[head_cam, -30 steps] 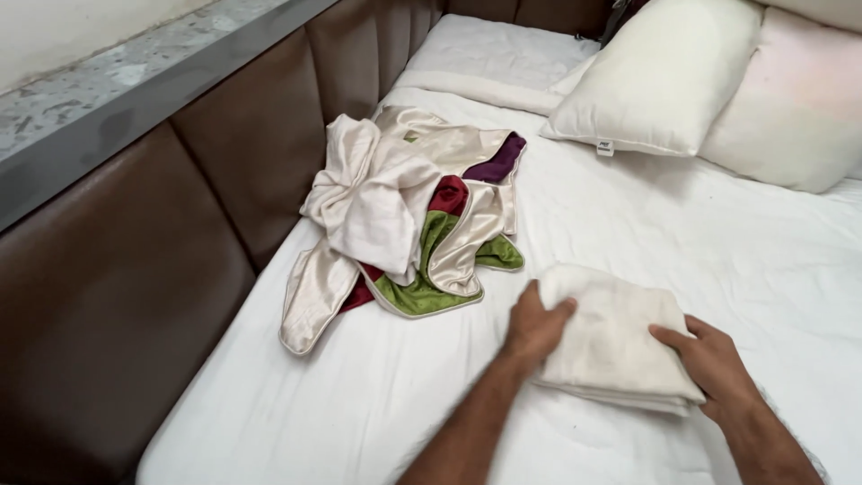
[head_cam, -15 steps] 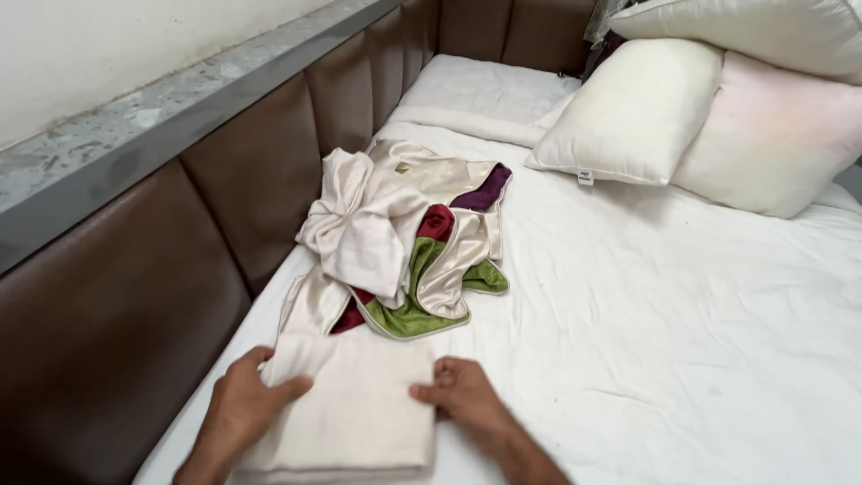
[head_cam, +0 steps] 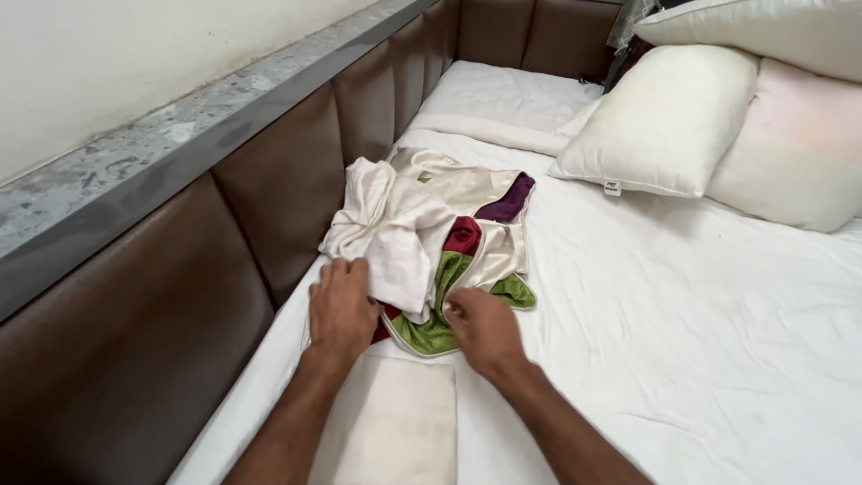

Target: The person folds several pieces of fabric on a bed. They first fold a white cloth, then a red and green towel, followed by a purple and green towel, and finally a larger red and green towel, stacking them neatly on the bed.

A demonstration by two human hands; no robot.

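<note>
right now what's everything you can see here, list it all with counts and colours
pile of cloths: one heap, cream satin pieces mixed with red, green and purple, on the bed beside the padded wall
folded cloth: one, cream, flat on the sheet near the bottom edge, between the forearms
bed sheet: one, white, wrinkled, covering the mattress
pillows: at least three, white or off-white, stacked at the upper right
flat pillow: one, white, lying at the head of the bed
padded wall panels: several, brown, along the left side and the head
ledge: one, grey speckled stone, above the panels
left hand: on the cream edge of the pile
right hand: on the pile's green part
</note>
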